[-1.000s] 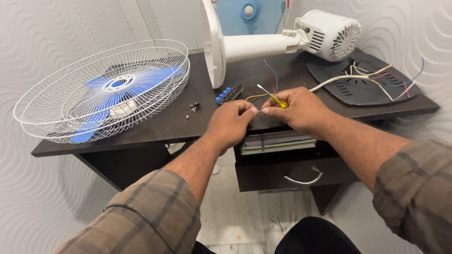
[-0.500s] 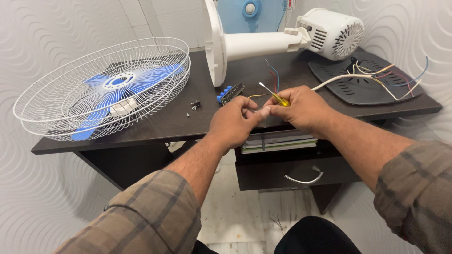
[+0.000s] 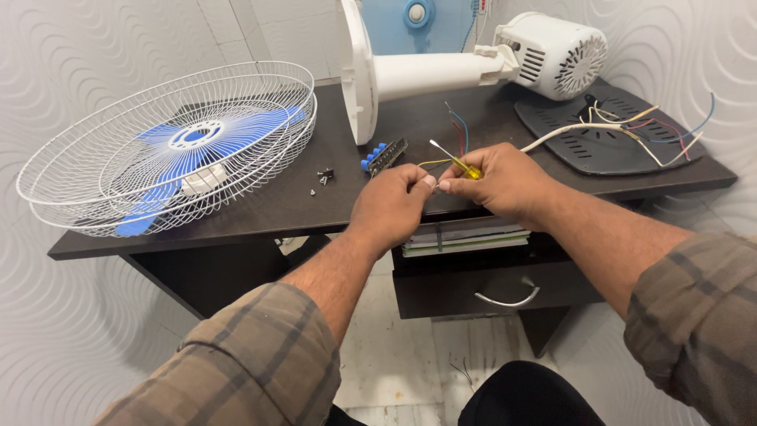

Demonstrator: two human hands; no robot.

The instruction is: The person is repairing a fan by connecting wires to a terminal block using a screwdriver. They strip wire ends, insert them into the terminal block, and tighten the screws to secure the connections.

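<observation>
My left hand and my right hand meet fingertip to fingertip over the front edge of the dark desk. The right hand grips a small yellow-handled screwdriver whose metal tip points up and left. Both hands pinch a thin yellow wire between them. A red wire and a blue wire run from behind the hands toward the white fan stand, which lies on its side with the white motor housing at the back right.
A white wire fan guard with blue blades lies at the desk's left. A blue-buttoned switch strip and small screws sit mid-desk. A dark rear cover with loose wires lies right. Books rest above a drawer.
Both hands have stayed together at the desk's front edge, with only small finger shifts on the wire. The screwdriver remains in the right hand.
</observation>
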